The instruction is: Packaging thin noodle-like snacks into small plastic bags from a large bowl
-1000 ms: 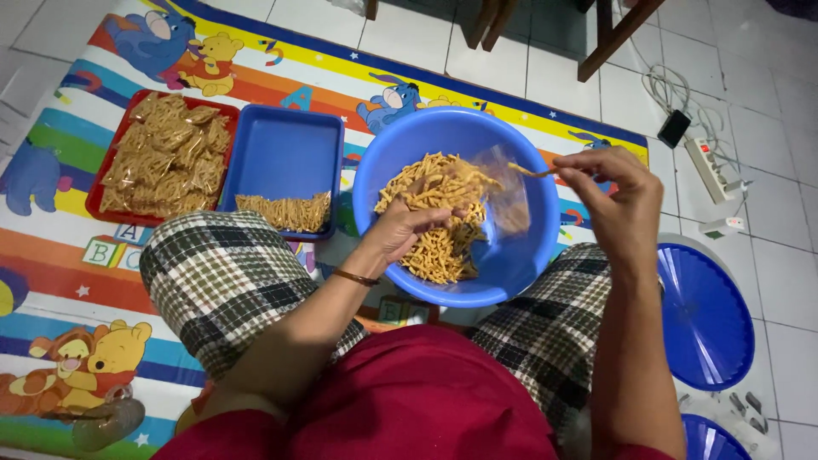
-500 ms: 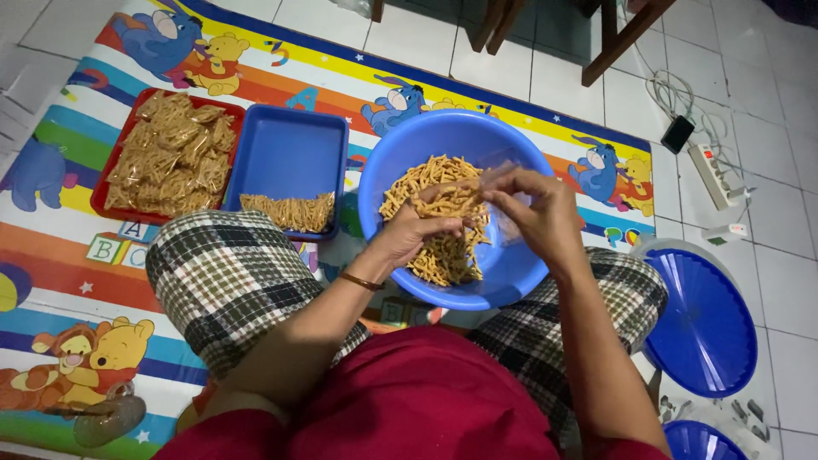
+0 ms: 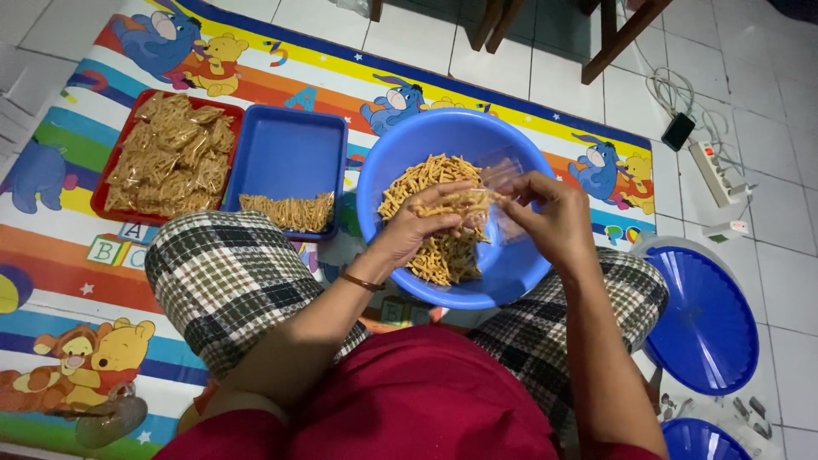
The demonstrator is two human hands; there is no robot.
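Note:
A big blue bowl point(image 3: 400, 153) rests between my knees, partly filled with thin yellow snack sticks point(image 3: 430, 175). Over the bowl my left hand point(image 3: 417, 226) holds a handful of the sticks at the mouth of a small clear plastic bag point(image 3: 498, 192). My right hand point(image 3: 554, 217) pinches that bag and holds it open. Some sticks show inside the bag.
A blue tray point(image 3: 290, 158) with a row of filled bags stands left of the bowl, and a red tray point(image 3: 111, 183) heaped with filled bags beside it. Blue round lids point(image 3: 703, 319) lie on the right. A power strip point(image 3: 711, 170) and chair legs point(image 3: 626, 38) sit on the tiled floor.
My right hand has come from the bowl's right rim to its middle with the clear bag. My left hand lifted a handful of sticks up to the bag.

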